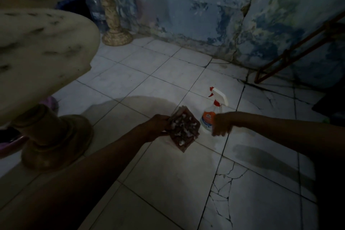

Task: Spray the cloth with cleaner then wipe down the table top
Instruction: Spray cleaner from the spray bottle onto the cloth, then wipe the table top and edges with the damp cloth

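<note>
A folded reddish-brown cloth point(184, 130), dotted with white foam, is held up over the cracked white tiled floor point(168, 183) by the left hand point(158, 126), closed on its left edge. The clear spray bottle with white-and-red trigger head and orange label point(212, 112) stands upright on the floor just beside the cloth. The right hand point(222, 124) is seen at the bottle's body, fingers curled downward; whether the bottle is gripped or merely touched cannot be told, since the contact is blurred and dark.

Risks, as judged: foam may drop from the tilted cloth onto the tiles before the round beige marbled table top point(46, 52), well apart at left, is reached; the bottle may be tipped if the right hand brushes it; wet patches on the floor may be slippery.

Hidden or unclear: the table top is cut off at the left edge. The label text is unreadable. Objects along the peeling blue wall point(205, 5) are too dim to identify.
</note>
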